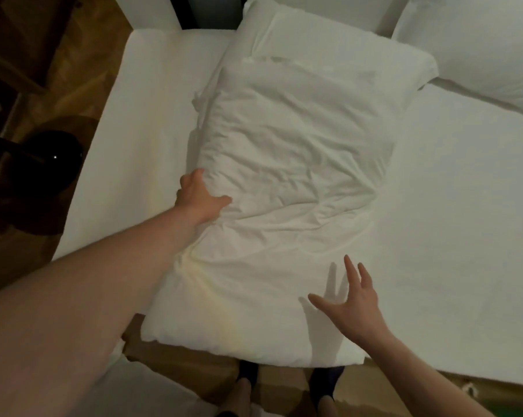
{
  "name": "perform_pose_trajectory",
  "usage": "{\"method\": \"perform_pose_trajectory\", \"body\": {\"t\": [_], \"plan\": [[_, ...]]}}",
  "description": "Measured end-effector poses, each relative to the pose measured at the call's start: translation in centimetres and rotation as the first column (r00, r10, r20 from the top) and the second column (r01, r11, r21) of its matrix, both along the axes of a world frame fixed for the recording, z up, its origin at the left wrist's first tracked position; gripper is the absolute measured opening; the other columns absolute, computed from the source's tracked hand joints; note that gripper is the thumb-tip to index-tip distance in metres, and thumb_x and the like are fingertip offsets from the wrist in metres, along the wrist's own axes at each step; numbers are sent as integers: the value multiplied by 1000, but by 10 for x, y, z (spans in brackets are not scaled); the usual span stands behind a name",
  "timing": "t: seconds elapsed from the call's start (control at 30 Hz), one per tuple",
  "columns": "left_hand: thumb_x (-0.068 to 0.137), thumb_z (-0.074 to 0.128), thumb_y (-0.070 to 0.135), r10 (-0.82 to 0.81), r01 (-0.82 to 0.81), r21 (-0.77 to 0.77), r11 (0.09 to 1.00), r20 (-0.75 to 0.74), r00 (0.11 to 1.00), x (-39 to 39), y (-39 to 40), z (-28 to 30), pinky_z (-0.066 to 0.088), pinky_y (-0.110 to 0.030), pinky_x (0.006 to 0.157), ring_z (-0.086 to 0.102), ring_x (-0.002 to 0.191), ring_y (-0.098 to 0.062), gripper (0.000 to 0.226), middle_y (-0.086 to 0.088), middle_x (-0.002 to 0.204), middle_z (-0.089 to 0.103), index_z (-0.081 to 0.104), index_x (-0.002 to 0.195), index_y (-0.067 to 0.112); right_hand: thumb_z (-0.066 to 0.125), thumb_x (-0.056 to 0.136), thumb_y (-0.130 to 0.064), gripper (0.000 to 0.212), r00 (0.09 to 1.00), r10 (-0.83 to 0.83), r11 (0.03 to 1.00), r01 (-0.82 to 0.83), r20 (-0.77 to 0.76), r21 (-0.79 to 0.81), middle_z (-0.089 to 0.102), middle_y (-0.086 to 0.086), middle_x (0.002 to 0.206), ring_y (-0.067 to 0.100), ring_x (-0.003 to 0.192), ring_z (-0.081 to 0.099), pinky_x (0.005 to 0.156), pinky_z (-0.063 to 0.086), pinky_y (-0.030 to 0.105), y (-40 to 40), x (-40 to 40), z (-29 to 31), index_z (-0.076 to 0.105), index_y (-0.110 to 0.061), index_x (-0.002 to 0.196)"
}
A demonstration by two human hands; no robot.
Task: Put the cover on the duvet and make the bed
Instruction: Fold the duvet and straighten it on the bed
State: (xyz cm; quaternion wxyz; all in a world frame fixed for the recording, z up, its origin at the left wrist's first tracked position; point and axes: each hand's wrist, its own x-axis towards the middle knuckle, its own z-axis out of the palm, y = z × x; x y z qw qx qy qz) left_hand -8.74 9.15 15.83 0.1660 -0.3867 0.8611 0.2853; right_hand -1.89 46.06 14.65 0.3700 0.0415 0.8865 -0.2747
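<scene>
On the bed (453,182), folded duvet (284,176)

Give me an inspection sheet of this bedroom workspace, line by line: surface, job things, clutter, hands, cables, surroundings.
Surface: mattress in a white sheet, smooth.
Job's things: folded white duvet lying lengthwise on the mattress, wrinkled, its near end hanging over the bed edge; whether it is covered cannot be told. Pillow under its far end; second pillow at far right.
Clutter: nothing seen.
Hands: left hand has a grip on the duvet's left edge; right hand open, fingers spread, above the near end.
Cables: nothing seen.
Surroundings: wooden floor; dark round object beside the bed, left.
</scene>
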Motion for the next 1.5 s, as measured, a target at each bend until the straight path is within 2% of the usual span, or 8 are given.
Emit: {"method": "perform_pose_trajectory", "body": {"t": [0.13, 0.3, 0.4, 0.53, 0.83, 1.03, 1.33, 1.5], "plan": [[57, 75, 80, 167, -170, 107, 980, 33, 985, 13, -5, -33, 34, -44, 117, 36, 144, -33, 131, -10, 159, 27, 13, 159, 23, 59, 71, -86, 120, 942, 329, 944, -330, -60, 5, -28, -10, 166, 29, 155, -18, 122, 6, 62, -59, 38, -17, -17, -48, 156], [40, 72, 91, -353, 332, 118, 936, 305, 885, 135, 9, -71, 16, -61, 121, -14, 155, -24, 166, 10, 159, -41, -39, 148, 32, 45, 85, -79, 103, 832, 537, 831, -550, 137, 86, -41, -3, 161, 41, 146, -37, 115, -8, 75, -96, 96, -53, -25, -45, 154], [47, 74, 88, -385, 326, 209, 922, 402, 830, 202, -2, -93, 16, -66, 119, -13, 155, -30, 158, 15, 152, -49, -49, 137, 43, 51, 91, -68, 100, 701, 665, 707, -702, 258, 87, -37, 1, 163, 46, 146, -35, 114, -6, 77, -92, 106, -64, -21, -43, 156], [41, 68, 95, -389, 279, 308, 909, 394, 833, 201, -19, -89, 18, -53, 124, -2, 156, -30, 158, 8, 162, -33, -39, 145, 43, 51, 88, -70, 94, 791, 570, 803, -593, 221, 52, -18, -4, 169, 38, 153, -22, 119, -4, 67, -97, 89, -52, -6, -46, 159], [66, 83, 66, 47, -40, 33, 999, -255, 966, -27, -51, -35, 30, -36, 120, 33, 146, -25, 119, -8, 159, 26, 24, 156, 15, 65, 84, -66, 102, 943, 126, 987, -152, -309, -59, -11, -4, 170, 27, 157, -7, 127, 11, 47, -116, -33, -32, 5, -41, 162], [53, 71, 86, 230, -191, 189, 963, -215, 949, -141, -52, -38, 35, -39, 117, 42, 142, -27, 129, -6, 156, 40, 30, 154, 18, 57, 82, -74, 105, 895, 439, 898, -434, -81, 75, -31, -11, 165, 32, 156, -17, 123, 8, 63, -141, -33, -75, -10, -46, 159], [76, 75, 60, 307, -314, 71, 947, -494, 814, -159, -96, -24, 52, -31, 80, 71, 97, -26, 53, -7, 105, 76, 75, 103, 14, 61, 85, -63, 95, 798, 598, 789, -603, -76, -115, -7, -22, 168, 12, 157, 6, 126, 15, 35, -110, -58, -62, 2, -49, 159], [82, 72, 60, 343, -343, 15, 939, -74, 936, -148, -118, -39, 49, -42, 101, 57, 126, -39, 86, -20, 142, 56, 50, 142, 3, 68, 88, -46, 72, 855, 245, 924, -349, -457, -158, 23, -23, 162, 8, 146, 33, 116, 33, 25, -106, -122, -23, 37, -43, 153]]}}
